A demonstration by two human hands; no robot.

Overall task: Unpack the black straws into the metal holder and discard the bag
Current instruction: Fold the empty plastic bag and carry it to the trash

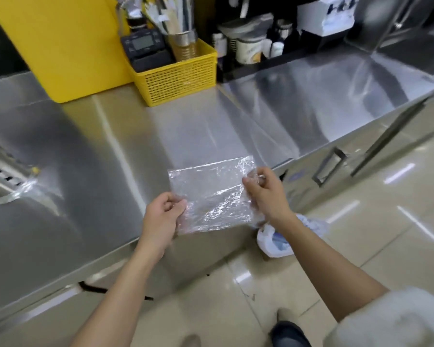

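A clear, crinkled plastic bag (212, 194) is stretched flat between my two hands above the front edge of the steel counter (98, 151). It looks empty; no black straws show inside it. My left hand (163, 216) pinches the bag's lower left corner. My right hand (263, 191) pinches its right edge. A metal holder (183, 38) with wrapped straws and sticks stands in the yellow basket (176, 78) at the back.
A black timer (142, 43) sits in the basket's left part. Cups and bottles (251, 48) stand behind it to the right. A bin lined with a white bag (276, 239) is on the tiled floor below my right wrist. A cabinet handle (330, 166) is at right.
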